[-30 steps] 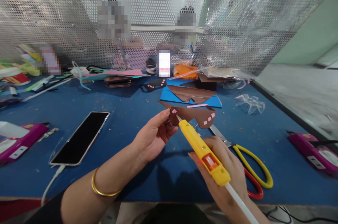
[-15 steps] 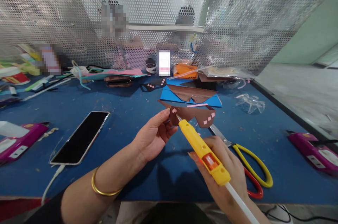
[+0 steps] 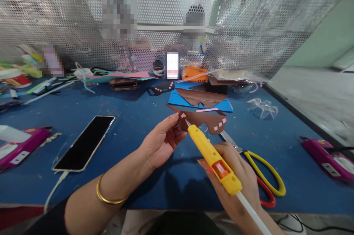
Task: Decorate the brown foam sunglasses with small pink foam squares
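Pinching the left end of the brown glasses-shaped cutout (image 3: 197,117) between thumb and fingers, your left hand (image 3: 162,139) holds it up before you over the table (image 3: 138,111), while your right hand (image 3: 238,170) is wrapped around the yellow glue gun (image 3: 203,142), its nozzle (image 3: 188,123) aimed at the left lens. You have three pink squares (image 3: 220,124) in a stepped row on the right lens; on the left you can make out just one pink patch (image 3: 183,116), near the nozzle. Judging by the black glasses-shaped piece (image 3: 164,88) behind, with pink on both lenses, the left lens seems the unfinished part. Whether the tip touches, or fresh glue lies there, you can't tell. The cutout looks thin and matt, notched between its lenses, with a pointed left corner.
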The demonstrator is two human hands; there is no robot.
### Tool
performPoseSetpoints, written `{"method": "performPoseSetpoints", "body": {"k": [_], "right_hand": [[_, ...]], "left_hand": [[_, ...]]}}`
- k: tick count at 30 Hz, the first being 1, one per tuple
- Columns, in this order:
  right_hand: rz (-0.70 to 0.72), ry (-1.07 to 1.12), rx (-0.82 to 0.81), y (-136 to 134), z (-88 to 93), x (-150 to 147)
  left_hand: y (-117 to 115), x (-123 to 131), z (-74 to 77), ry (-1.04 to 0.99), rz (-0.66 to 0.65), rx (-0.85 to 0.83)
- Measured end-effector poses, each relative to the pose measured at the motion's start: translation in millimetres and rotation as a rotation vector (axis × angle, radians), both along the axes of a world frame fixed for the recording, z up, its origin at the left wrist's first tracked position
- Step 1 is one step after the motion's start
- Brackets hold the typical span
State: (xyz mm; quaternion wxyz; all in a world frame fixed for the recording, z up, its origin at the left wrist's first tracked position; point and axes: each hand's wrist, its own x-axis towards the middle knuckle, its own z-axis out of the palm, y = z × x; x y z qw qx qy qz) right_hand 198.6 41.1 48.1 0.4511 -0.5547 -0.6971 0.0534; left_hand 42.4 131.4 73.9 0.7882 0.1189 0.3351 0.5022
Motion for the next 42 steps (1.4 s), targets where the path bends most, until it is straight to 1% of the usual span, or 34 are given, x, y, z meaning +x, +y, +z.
{"method": "performPoseSetpoints", "body": {"k": [6, 12, 23, 29, 35, 39, 42], "right_hand": [[0.005, -0.032, 0.003, -0.4, -0.4, 1.9], [0.063, -0.093, 0.029, -0.5, -0.4, 6.9], [-0.034, -0.038, 0.015, -1.4, -0.1, -1.2], [-0.03, -0.035, 0.031, -2.2, -0.9, 1.0], [0.04, -0.096, 0.012, -0.9, -2.2, 6.1], [0.039, -0.084, 0.03, 0.6, -1.8, 5.2], [0.016, -0.064, 0.045, 0.4, -1.4, 2.5]], "left_hand": [[1.0, 0.4, -0.4, -0.005, -0.002, 0.006], [1.3, 0.0, 0.0, 0.01, 0.016, -0.005], [0.0, -0.9, -1.1, 0.022, -0.007, 0.004], [0.4, -0.6, -0.7, 0.009, 0.005, -0.004], [0.4, -1.0, -2.3, 0.001, -0.005, 0.016], [0.7, -1.1, -2.8, -0.002, -0.019, 0.036], [0.7, -0.9, -1.4, -0.004, -0.009, 0.019]]}}
